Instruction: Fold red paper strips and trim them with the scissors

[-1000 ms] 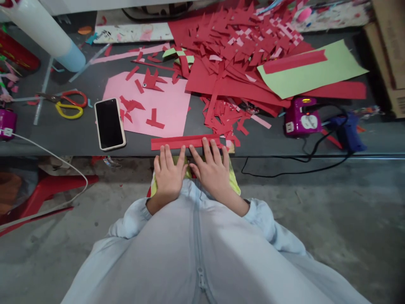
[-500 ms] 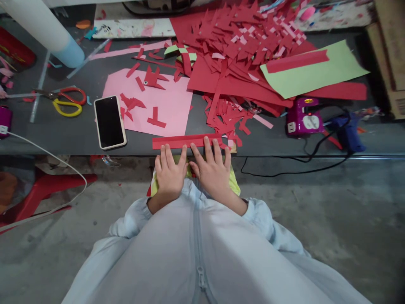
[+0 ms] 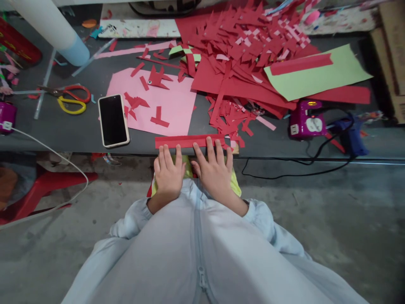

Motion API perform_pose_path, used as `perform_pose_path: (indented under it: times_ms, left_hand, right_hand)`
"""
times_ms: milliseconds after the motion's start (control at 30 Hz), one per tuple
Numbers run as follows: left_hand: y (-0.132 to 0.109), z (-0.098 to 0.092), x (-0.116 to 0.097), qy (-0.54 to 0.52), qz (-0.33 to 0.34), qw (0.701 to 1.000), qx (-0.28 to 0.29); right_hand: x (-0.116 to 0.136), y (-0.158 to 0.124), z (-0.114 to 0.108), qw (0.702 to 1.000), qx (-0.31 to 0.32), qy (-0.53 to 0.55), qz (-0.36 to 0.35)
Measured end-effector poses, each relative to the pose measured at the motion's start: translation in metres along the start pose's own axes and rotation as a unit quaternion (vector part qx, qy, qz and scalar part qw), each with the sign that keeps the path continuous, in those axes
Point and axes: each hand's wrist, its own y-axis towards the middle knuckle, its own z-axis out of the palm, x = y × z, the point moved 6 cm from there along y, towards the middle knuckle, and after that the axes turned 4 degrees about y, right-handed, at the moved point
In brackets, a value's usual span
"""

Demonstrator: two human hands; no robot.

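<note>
A long red paper strip (image 3: 183, 141) lies along the table's front edge, with a lengthwise line showing on it. My left hand (image 3: 168, 172) rests open at the edge, palm down, its fingertips at the strip's lower left side. Beside it my right hand (image 3: 215, 169) is open with fingers spread, the fingertips lying on the right half of the strip. Behind the strip is a pink paper sheet (image 3: 177, 112) bearing small red paper pieces and a red fish-like cutout (image 3: 157, 79). Small red scraps (image 3: 228, 120) lie just beyond my right hand.
A phone (image 3: 113, 120) and scissors (image 3: 71, 99) lie to the left, near a white bottle (image 3: 58, 33). A heap of red cutouts (image 3: 243, 38) fills the back. Green paper (image 3: 303, 84) and a blue glue gun (image 3: 349, 135) with a black cord are at the right.
The table and everything on it have shifted slightly right in view as the camera turned a little. My left fingertips have slid slightly, and both hands stay flat at the strip.
</note>
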Motion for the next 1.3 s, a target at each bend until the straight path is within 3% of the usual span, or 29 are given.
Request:
perform_pose_path:
  times_ms: [200,433,600,1067,1300]
  left_hand:
    - [-0.001,0.005,0.0,0.008,0.004,1.0,-0.007]
    - [-0.002,0.007,-0.001,-0.002,0.003,1.0,0.001]
    - [-0.002,0.008,-0.001,-0.007,0.006,1.0,-0.003]
    - [-0.004,0.017,0.001,-0.02,0.005,1.0,-0.019]
    - [-0.001,0.011,0.003,-0.015,-0.017,0.999,-0.04]
  right_hand:
    - [-0.005,0.009,-0.008,1.0,0.007,0.001,-0.019]
    - [-0.026,0.045,-0.022,0.999,-0.032,-0.016,-0.032]
    - [-0.031,0.062,-0.021,0.998,-0.047,-0.029,-0.025]
    - [-0.029,0.064,-0.011,0.998,-0.052,-0.042,-0.018]
    - [-0.027,0.064,-0.011,0.997,-0.057,-0.047,-0.014]
